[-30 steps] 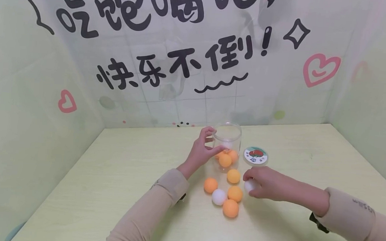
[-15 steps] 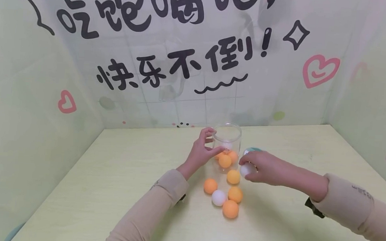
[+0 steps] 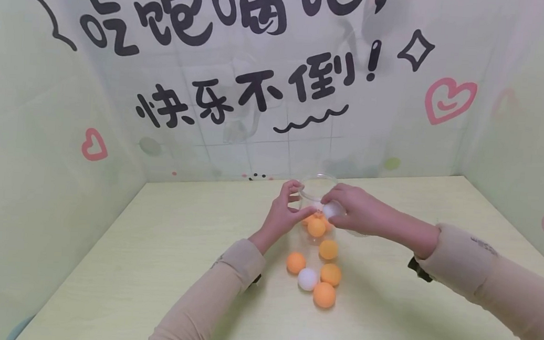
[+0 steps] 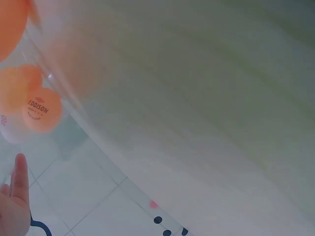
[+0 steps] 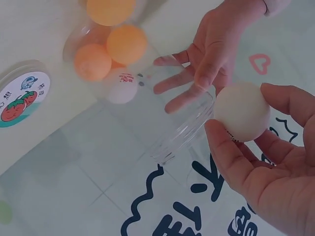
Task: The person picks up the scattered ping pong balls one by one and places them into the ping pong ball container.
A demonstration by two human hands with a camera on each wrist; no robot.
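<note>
My left hand point(image 3: 284, 209) grips a clear plastic jar point(image 3: 309, 197) from its left side, thumb in front and fingers behind. Inside the jar are orange ping-pong balls point(image 3: 316, 227) and a white one point(image 5: 121, 87). Between the thumb and fingertips of my right hand point(image 3: 361, 210) a white ping-pong ball point(image 5: 242, 112) is pinched, right at the jar's rim. In front of the jar several orange balls point(image 3: 324, 295) and one white ball point(image 3: 308, 279) lie loose on the table.
A round lid point(image 5: 24, 96) with a tomato picture lies to the right of the jar, mostly hidden by the right hand in the head view. The pale wooden table point(image 3: 176, 247) meets a printed wall sheet point(image 3: 235, 151) behind the jar.
My right hand has risen from the table and moved left and back to the jar's mouth, carrying the white ping-pong ball. The left hand and the jar have stayed in place.
</note>
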